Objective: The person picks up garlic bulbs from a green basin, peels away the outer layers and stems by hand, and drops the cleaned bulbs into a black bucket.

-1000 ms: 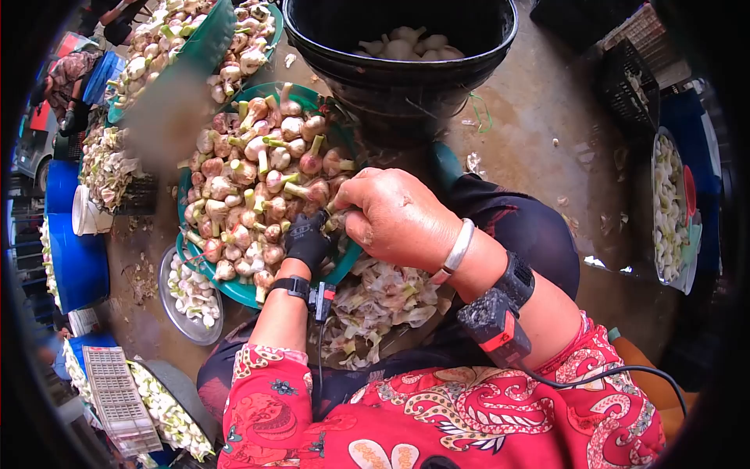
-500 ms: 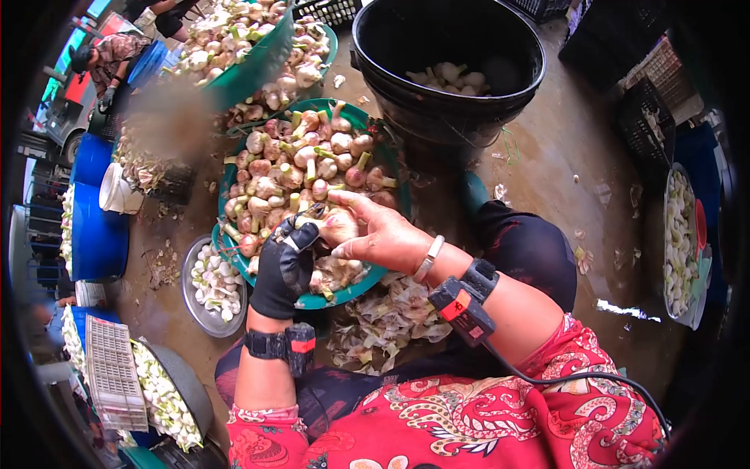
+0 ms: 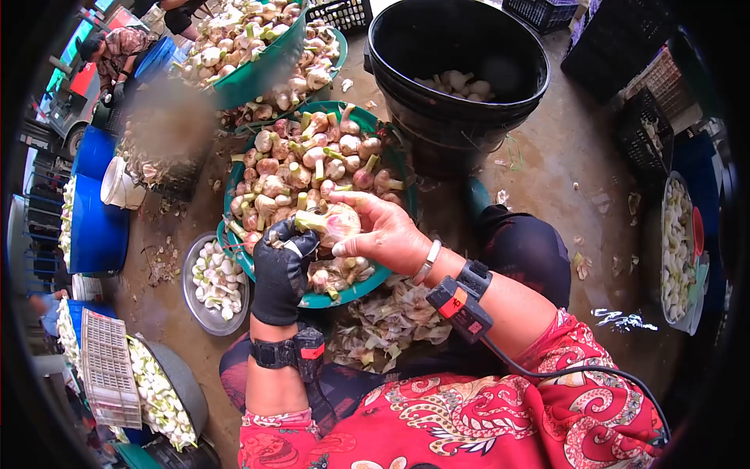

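Note:
My left hand point(image 3: 284, 266), in a black glove, has its fingers closed near the stem of a garlic bulb; what it grips is too hidden to name. My bare right hand point(image 3: 383, 233) holds that garlic bulb point(image 3: 341, 223) between thumb and fingers. Both hands are over the front part of a green basin point(image 3: 401, 173) heaped with unpeeled garlic point(image 3: 269, 186). Papery garlic skins point(image 3: 391, 322) lie in front of the basin. To the left, a metal bowl point(image 3: 192, 293) holds white peeled bulbs.
A big black bucket point(image 3: 461, 117) with some white bulbs stands behind right. Another green tub point(image 3: 262, 70) of garlic is behind left. Blue barrels point(image 3: 103, 230) and a white bucket point(image 3: 119, 186) are at left. A person point(image 3: 121, 55) works at the far left.
The view has shifted slightly, moving the basin and bucket right in the picture. The bulb between my hands has turned, with its stem now pointing left.

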{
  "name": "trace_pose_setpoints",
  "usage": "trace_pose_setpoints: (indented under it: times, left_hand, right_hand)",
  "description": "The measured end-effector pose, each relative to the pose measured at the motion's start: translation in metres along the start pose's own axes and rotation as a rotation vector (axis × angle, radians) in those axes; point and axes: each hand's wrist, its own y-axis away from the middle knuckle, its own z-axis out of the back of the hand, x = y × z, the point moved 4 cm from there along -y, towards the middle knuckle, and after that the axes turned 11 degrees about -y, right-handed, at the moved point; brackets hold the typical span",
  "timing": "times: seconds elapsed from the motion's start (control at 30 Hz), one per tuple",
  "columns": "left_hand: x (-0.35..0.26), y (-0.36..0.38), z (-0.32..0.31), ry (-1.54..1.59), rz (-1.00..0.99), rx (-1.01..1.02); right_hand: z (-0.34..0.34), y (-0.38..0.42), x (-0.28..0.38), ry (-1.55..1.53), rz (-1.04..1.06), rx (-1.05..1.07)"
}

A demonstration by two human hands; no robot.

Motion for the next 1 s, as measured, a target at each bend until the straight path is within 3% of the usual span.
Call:
trace_pose_setpoints:
  times: [0.1,0.13,0.2,0.3,0.33,0.43,0.47,0.5,0.57,0.7,0.77,0.8,0.83,0.9,1.0]
  left_hand:
    - [-0.006,-0.001,0.004,-0.179,-0.076,0.002]
    - [-0.010,-0.002,0.004,-0.180,-0.076,0.003]
    - [-0.003,-0.001,0.000,0.436,0.441,-0.118]
    - [-0.009,-0.001,-0.007,0.520,0.488,-0.119]
    - [-0.009,-0.001,-0.009,0.603,0.498,-0.127]
    - [-0.013,-0.003,-0.008,0.570,0.345,-0.113]
    - [-0.024,-0.008,-0.002,0.296,0.104,-0.104]
    - [-0.019,-0.010,-0.003,0.297,0.104,-0.103]
    - [-0.021,-0.010,-0.006,-0.207,-0.243,-0.109]
    - [-0.032,-0.011,-0.004,-0.301,-0.236,-0.086]
    - [-0.021,-0.007,-0.011,0.605,0.397,-0.057]
    - [-0.023,-0.007,-0.013,0.670,0.445,-0.075]
    - [-0.019,-0.005,-0.011,0.669,0.447,-0.074]
    - [-0.012,-0.001,-0.008,0.342,0.359,-0.005]
    - [-0.017,-0.003,-0.009,0.292,0.248,-0.073]
  right_hand:
    - [-0.004,0.000,0.006,0.020,-0.028,-0.044]
    - [-0.004,0.001,0.004,-0.119,-0.087,-0.048]
    - [-0.003,0.000,0.001,-0.256,-0.145,-0.051]
    - [0.003,-0.004,-0.006,-0.383,-0.283,-0.036]
    - [0.001,-0.003,0.000,-0.411,-0.293,-0.125]
    - [0.003,-0.007,0.007,-0.214,-0.241,-0.103]
    - [0.004,-0.008,0.004,-0.278,-0.206,-0.052]
    - [-0.001,-0.007,0.006,-0.278,-0.207,-0.054]
    - [-0.012,-0.001,0.019,-0.155,-0.039,-0.127]
    - [-0.005,-0.001,0.016,-0.156,-0.005,-0.084]
    - [-0.001,0.000,0.013,-0.211,-0.092,-0.110]
    - [0.001,0.001,0.010,-0.267,-0.179,-0.132]
    - [0.003,0.001,0.010,-0.269,-0.180,-0.132]
    - [0.007,0.003,0.002,-0.345,-0.400,-0.126]
    - [0.006,0.003,-0.002,-0.419,-0.433,-0.076]
